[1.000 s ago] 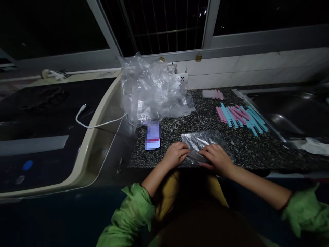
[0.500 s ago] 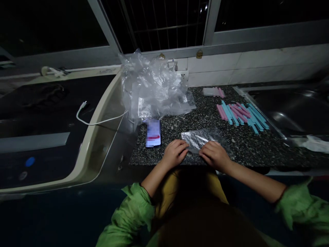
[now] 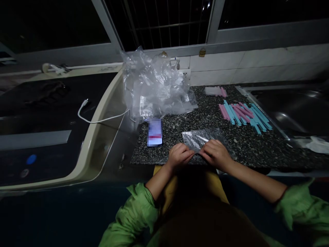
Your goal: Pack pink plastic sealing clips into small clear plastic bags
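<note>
The speckled countertop [image 3: 174,129] carries the work items. A cream-rimmed machine [image 3: 87,140] with a dark lid stands at its left; a metal sink [image 3: 295,113] is set at its right. A heap of clear plastic bags [image 3: 156,87] occupies the rear left of the countertop. The flat clear bag [image 3: 202,137] lies near the front edge, between the heap and the sink. The left hand [image 3: 180,155] and right hand [image 3: 216,155] grasp its near edge, fingertips pinched close together; the exact grip under the fingers cannot be determined. Pink and blue strips [image 3: 244,115] lie loosely piled near the sink. The lit phone [image 3: 155,132] lies just in front of the heap.
</note>
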Demonstrator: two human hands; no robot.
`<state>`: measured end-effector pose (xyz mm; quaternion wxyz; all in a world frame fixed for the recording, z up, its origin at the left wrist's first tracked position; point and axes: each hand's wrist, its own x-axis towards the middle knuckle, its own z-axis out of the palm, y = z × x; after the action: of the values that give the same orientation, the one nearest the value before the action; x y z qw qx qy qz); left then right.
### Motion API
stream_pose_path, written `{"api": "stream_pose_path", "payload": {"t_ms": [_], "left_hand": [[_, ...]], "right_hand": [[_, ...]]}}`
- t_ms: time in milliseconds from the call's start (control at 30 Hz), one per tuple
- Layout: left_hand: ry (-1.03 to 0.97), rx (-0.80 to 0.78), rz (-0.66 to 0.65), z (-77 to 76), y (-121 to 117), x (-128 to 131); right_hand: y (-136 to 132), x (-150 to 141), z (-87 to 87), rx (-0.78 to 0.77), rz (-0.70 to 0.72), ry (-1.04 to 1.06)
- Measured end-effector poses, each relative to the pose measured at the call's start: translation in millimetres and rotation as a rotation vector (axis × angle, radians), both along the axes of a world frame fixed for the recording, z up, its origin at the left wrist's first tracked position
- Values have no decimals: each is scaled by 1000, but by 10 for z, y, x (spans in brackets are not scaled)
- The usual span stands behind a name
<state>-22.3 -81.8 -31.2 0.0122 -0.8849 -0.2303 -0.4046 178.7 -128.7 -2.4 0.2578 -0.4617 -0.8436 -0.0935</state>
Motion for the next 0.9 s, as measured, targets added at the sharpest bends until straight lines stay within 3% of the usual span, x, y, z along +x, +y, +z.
{"api": "stream_pose_path", "payload": {"t_ms": [233, 533, 700, 800, 900], "left_hand": [[-7, -63, 33, -15, -37, -40], [-4, -178, -103, -44, -11, -30], [-88, -210, -132, -34, -72, -107], [-115, -218, -148, -11, -100, -149], [-85, -221, -172, -2, -107, -171]], "right_hand": [[-31, 84, -2, 29, 7, -54], [-67, 66, 5, 47, 6, -110], [-103, 196, -42, 50, -45, -209], [-161, 337, -33, -11, -51, -203], [-193, 437, 78, -201, 68, -102]]}}
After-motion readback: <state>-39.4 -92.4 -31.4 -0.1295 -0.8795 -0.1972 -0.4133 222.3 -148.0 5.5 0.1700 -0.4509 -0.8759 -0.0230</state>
